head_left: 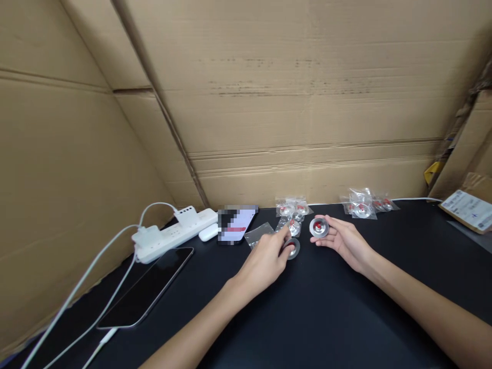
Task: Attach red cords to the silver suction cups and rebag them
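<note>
My left hand (269,256) is closed with thumb and fingers on the edge of a round silver disc (295,249), low over the black table; the fingers cover part of it. Between the thumb and fingers of my right hand (348,241) is a second round silver disc (319,233) with a red centre, its face turned toward me. Just beyond my left fingertips lies a similar disc in a clear plastic bag (294,228). An opened-out clear bag (258,234) rests beside my left hand, partly hidden by it.
More bagged discs lie at the back, in a middle group (292,209) and a right group (361,209). To the left are a white power strip (169,245) with cables, a dark tablet (148,292) and a phone (232,236). Cardboard walls (300,118) enclose the table.
</note>
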Demonstrator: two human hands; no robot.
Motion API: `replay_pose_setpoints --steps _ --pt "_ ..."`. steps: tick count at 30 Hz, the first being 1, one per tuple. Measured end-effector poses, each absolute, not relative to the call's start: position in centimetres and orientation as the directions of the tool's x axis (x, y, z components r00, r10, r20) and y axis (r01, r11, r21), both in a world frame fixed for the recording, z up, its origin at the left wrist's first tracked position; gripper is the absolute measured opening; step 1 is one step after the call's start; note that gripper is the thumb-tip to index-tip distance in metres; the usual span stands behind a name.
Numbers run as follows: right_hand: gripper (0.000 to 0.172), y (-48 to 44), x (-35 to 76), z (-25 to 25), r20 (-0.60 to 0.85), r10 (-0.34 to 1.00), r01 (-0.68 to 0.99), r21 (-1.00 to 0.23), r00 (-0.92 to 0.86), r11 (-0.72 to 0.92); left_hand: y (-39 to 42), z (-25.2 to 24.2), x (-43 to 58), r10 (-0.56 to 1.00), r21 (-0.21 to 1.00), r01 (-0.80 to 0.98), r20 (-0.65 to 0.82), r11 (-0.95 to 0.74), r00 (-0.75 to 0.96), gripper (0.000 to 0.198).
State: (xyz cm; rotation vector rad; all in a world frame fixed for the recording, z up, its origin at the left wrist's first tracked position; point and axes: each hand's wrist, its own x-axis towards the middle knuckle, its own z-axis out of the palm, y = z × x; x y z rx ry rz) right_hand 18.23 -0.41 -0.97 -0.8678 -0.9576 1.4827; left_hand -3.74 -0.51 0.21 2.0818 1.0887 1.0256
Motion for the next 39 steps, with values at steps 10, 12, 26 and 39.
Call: replay_pose_setpoints --steps 10,12,26,39 --pt "0.028 -2.5 15.5 -0.9 0.510 0.858 0.140 -0.846 -0.062 0.514 -1.0 1.2 -2.0 0.937 0.996 -0.081 0.062 -0.036 0.343 0.023" --pt "0.030 -2.9 15.3 -0.9 0.582 0.808 0.248 -0.773 -0.091 0.584 -1.3 1.5 -1.9 0.925 0.983 -0.183 0.067 0.003 0.373 0.024" --pt "0.037 -3.3 14.8 -1.0 0.629 0.777 0.253 -0.747 -0.028 0.615 -0.8 0.6 -2.0 0.821 0.829 -0.457 -0.004 0.322 0.571 0.025" --pt "0.021 -2.4 15.5 -1.1 0.334 0.940 -0.033 -0.942 -0.064 0.333 -0.7 0.8 -2.7 0.884 0.944 -0.295 0.010 0.145 0.467 0.044"
